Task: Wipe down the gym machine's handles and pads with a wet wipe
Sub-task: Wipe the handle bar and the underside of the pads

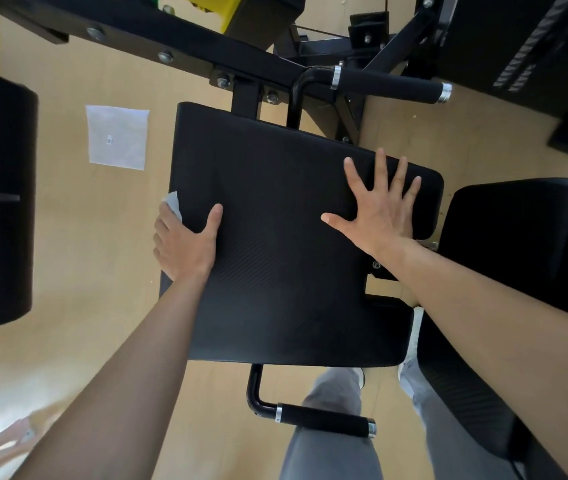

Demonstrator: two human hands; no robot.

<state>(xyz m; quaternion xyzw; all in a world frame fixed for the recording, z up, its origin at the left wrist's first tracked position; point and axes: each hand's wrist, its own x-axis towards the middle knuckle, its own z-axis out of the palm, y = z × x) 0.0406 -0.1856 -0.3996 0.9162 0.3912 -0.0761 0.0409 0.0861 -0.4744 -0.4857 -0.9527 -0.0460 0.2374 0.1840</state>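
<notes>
paper sheet (118, 137) on floor (85, 244), handle (324, 419) near legs (327, 459)

No legible text; tiny mark on white sheet (117, 137) on floor too small to read.

Left hand (185, 244) and right hand (379, 216) are bare, forearms (130, 368) unsleeved; grey trousers (331, 455) and a pale shoe (404, 374) show at bottom centre.
</notes>
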